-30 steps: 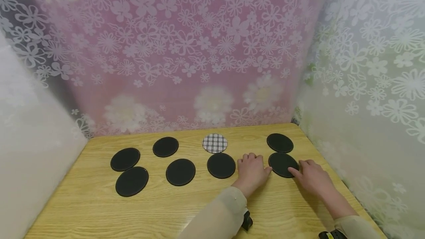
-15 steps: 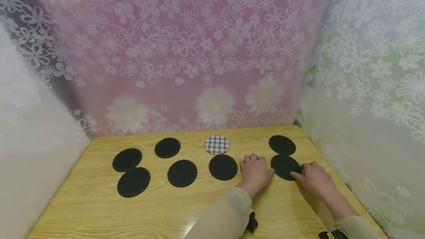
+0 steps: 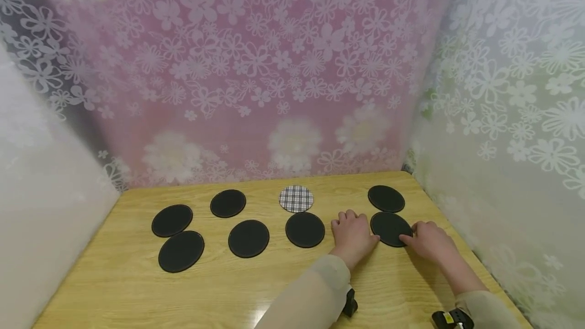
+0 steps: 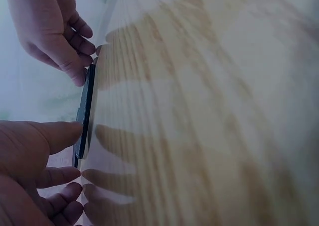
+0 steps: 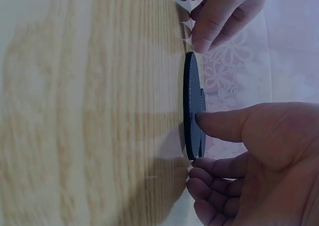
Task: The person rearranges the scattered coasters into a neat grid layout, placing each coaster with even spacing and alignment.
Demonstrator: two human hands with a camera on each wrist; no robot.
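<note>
A black round coaster lies flat near the table's right side, between my two hands. My right hand pinches its right edge, the thumb on the top face and the index finger against the rim. My left hand rests at the left of that coaster, its thumb by the rim and its fingertips on the table. Just behind, another black coaster touches or nearly touches the first. Light stitching runs round the rim of the pinched coaster in the right wrist view.
Left of my hands lie several more black coasters, one nearest my left hand. A plaid white coaster lies behind it. Flower-patterned curtains enclose the wooden table at the back and sides.
My left hand has shifted slightly right, away from the middle black coaster. The right hand stays at the coaster's right edge, and the coasters keep their places.
</note>
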